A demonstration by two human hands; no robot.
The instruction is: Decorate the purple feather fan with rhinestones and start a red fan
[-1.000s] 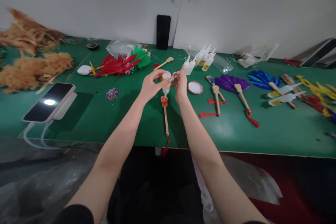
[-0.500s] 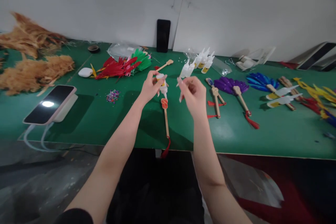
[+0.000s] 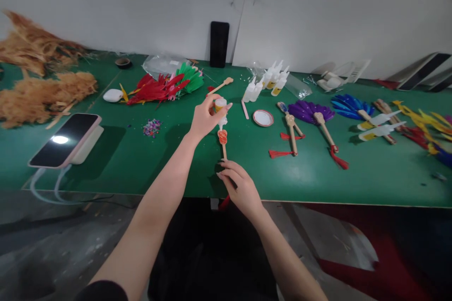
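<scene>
My left hand (image 3: pixel 211 114) grips a small glue bottle (image 3: pixel 221 103) with a yellow label, turned nozzle-down. Its tip is at the orange-red patterned head of a wooden fan handle (image 3: pixel 222 137), which lies on the table pointing toward me. My right hand (image 3: pixel 240 187) has its fingers closed about the lower part of that handle, partly hiding it. Below this hand a bit of red tassel (image 3: pixel 224 203) shows at the table edge. Right of the bottle are a thin pink stick (image 3: pixel 245 109) and a small round white dish (image 3: pixel 263 118) with a reddish rim.
On the green table (image 3: pixel 183 160), upright glue bottles (image 3: pixel 266 82) stand behind. Purple (image 3: pixel 310 112) and blue feather fans (image 3: pixel 349 107) lie right, near two lying bottles (image 3: pixel 379 127). Left are red feathers (image 3: pixel 155 88), sequins (image 3: pixel 151 128), a phone (image 3: pixel 65 140) and brown fibre (image 3: pixel 49 94).
My right hand has come down and left, from beside the bottle to the handle's lower part, uncovering the dish and pink stick. My left hand still holds the bottle in nearly the same place.
</scene>
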